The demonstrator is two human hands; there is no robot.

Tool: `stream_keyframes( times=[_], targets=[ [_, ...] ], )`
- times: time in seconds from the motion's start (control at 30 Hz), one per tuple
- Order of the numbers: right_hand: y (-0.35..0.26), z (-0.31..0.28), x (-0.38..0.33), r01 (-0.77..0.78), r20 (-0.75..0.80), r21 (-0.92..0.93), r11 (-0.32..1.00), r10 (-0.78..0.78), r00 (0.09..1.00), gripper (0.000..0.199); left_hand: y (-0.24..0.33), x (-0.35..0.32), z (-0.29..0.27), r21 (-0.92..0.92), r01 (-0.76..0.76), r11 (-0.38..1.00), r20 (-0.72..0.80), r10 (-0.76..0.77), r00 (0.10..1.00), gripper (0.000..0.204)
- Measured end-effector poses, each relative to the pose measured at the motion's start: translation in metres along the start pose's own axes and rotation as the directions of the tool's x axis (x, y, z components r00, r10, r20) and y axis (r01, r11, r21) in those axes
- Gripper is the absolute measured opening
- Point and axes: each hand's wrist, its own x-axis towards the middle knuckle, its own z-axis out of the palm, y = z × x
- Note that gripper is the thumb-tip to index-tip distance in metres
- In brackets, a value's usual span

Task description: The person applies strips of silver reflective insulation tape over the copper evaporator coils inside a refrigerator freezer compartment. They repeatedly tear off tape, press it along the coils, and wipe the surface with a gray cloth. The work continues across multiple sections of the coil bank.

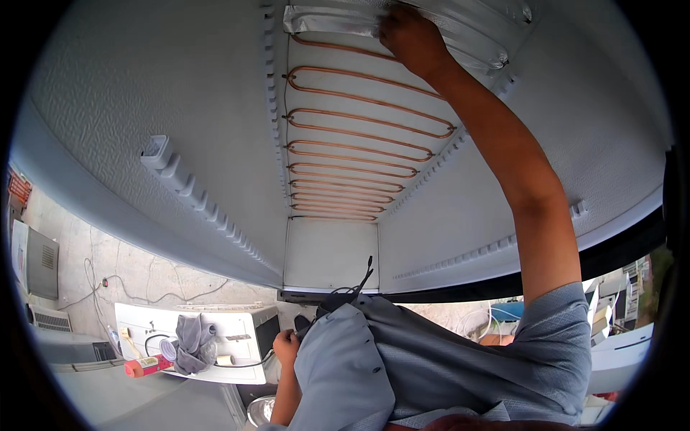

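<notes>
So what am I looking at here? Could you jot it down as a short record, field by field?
Setting: inside of a white fridge cabinet, seen from the open front
Back wall: copper tube coil in loops
Right hand: reached up, pressing on silver foil tape at the coil's top end
Left hand: low by the grey shirt, closed near a black cable; what it holds is unclear
Background: white appliance bearing a grey rag and a red can
</notes>
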Motion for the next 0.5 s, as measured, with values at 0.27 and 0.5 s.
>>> stream_keyframes(
  times=[0.27,0.5],
  targets=[
    [-0.027,-0.005,0.035,0.036,0.061,-0.04,0.999,-0.034,0.998,0.007,0.003,0.003,-0.025,0.001,0.036,0.999,-0.024,-0.036,0.999,0.022],
    [-0.043,0.011,0.059,0.069,0.04,-0.039,0.997,-0.067,0.997,0.007,-0.021,-0.002,-0.034,0.019,0.045,0.999,-0.07,-0.043,0.997,0.021]
  ],
)
